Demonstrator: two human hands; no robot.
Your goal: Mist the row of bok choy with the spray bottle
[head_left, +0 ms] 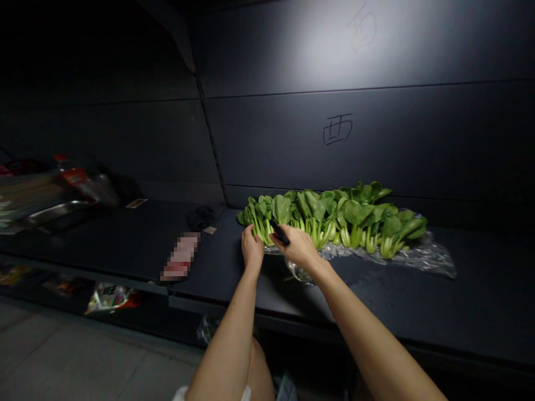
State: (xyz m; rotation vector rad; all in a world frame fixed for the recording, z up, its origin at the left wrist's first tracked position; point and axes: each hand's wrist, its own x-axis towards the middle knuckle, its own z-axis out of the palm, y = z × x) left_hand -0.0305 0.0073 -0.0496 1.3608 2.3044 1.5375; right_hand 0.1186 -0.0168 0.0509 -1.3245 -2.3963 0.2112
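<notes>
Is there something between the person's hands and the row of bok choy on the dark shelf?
Nothing visible does. The left hand already touches the leftmost bok choy at its stems. The right hand, with a dark tool in its grip, rests at the row's front edge on the plastic sheet.

A row of bok choy (334, 217) lies on the dark shelf (460, 301), leafy green tops toward the back wall, pale stems forward, resting on clear plastic wrap (422, 256). A slim black tool (279, 232) sits angled at the row's left end, gripped by the right hand (297, 247).
</notes>
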